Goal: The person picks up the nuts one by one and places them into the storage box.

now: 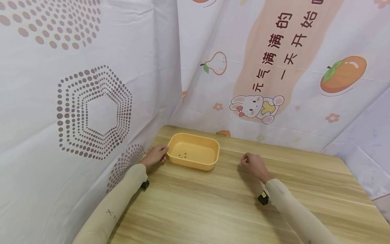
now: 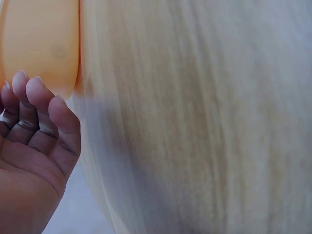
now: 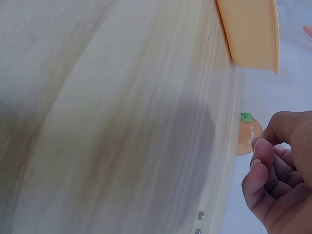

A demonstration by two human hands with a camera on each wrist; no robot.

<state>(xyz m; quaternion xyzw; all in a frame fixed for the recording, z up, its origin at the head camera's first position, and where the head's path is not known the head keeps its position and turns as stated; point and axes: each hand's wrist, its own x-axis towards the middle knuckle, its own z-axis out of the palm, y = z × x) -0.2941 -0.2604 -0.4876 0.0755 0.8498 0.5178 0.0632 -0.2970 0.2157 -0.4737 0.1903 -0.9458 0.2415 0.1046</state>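
A shallow yellow plastic bin (image 1: 195, 165) rests on the wooden table, with several small dark bits (image 1: 182, 156) on its floor, too small to make out. My left hand (image 1: 155, 155) is at its left end and pinches the rim; in the left wrist view the curled fingers (image 2: 36, 92) show against the bin wall, thumb out of sight. To the right of the bin, apart from it, is my right hand (image 1: 254, 165). Its fingers are curled and thumb and index tips come together, with no thing visible between them. Two small metal nuts (image 3: 201, 215) lie near that hand at the table's far edge.
A printed white curtain (image 1: 210, 101) hangs behind the table (image 1: 195, 206), and another curtain (image 1: 91, 135) stands close along the left side. Black wrist cameras (image 1: 263, 198) sit under both sleeves.
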